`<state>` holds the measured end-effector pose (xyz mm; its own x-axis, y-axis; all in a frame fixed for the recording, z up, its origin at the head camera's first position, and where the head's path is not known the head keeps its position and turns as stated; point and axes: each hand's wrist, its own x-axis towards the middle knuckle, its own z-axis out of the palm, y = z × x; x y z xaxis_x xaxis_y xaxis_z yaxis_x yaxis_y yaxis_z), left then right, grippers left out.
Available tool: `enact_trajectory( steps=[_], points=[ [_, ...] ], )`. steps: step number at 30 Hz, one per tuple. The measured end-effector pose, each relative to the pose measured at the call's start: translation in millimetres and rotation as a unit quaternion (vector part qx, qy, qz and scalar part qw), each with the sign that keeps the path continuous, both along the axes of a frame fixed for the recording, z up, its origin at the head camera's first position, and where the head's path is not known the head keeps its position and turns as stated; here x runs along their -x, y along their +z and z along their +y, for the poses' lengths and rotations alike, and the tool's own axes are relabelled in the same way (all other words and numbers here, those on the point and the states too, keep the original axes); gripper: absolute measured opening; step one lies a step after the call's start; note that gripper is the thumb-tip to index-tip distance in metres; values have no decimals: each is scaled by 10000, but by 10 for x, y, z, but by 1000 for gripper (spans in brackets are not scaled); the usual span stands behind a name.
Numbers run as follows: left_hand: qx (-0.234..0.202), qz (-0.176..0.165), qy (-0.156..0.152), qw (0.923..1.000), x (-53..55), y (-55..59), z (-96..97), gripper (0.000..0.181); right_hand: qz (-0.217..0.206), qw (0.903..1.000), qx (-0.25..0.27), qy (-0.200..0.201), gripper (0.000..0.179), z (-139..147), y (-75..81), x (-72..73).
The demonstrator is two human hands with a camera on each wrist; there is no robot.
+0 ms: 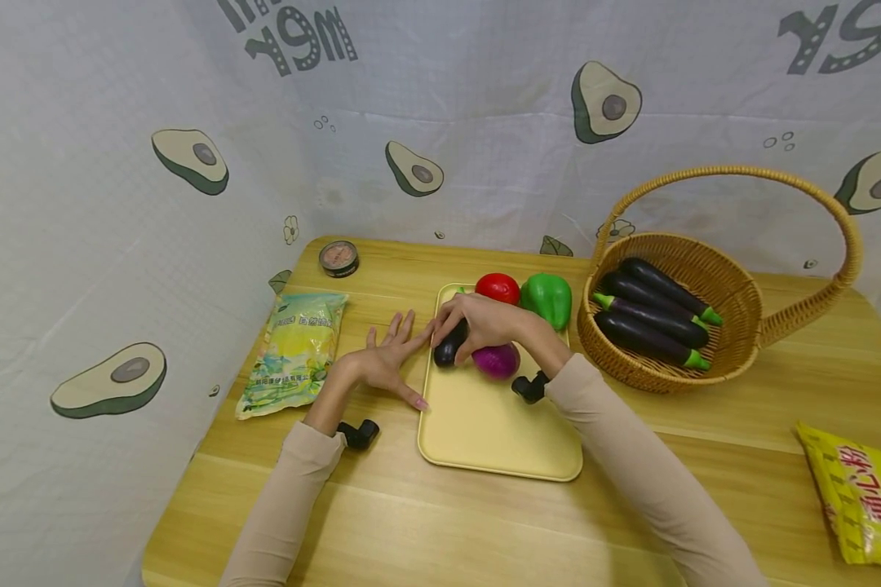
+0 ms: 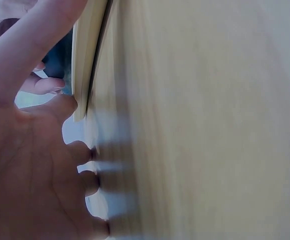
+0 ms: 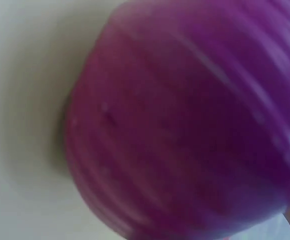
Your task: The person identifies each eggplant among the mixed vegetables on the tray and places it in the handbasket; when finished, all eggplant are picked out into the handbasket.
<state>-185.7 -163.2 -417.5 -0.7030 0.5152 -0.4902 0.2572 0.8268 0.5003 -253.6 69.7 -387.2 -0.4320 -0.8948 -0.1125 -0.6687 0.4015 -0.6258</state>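
Note:
A dark eggplant [image 1: 448, 349] lies at the left side of the pale yellow tray [image 1: 484, 432], and my right hand [image 1: 480, 316] grips it from above, hiding its middle. My left hand [image 1: 385, 365] spreads its fingers on the table, with thumb and index finger touching the tray's left rim. In the left wrist view, the left palm [image 2: 30, 165] faces the tray edge [image 2: 85, 55]. Close to the right wrist sits a purple onion [image 3: 185, 125], which fills most of that view. A red tomato [image 1: 498, 288] and a green bell pepper [image 1: 546, 300] are at the tray's far end.
Right of the tray stands a wicker basket [image 1: 749, 285] with a tall handle, holding several eggplants [image 1: 649, 342]. A yellow-green bag [image 1: 294, 355] lies left, with a round tin [image 1: 338, 258] behind it. A yellow packet [image 1: 862, 497] lies at the right edge.

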Motion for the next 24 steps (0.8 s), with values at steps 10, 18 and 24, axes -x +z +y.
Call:
enact_trajectory(
  steps=[10,18,24],
  points=[
    [-26,4,-5,10000,-7,15,12,134,-60,9999,96,-34,35,40,3,-10],
    [-23,49,-11,10000,-7,13,12,134,91,9982,588,-109,38,128,82,-16],
    [-2,56,-24,10000,-11,16,7,134,25,9967,786,-214,43,209,231,-55]
  ],
)
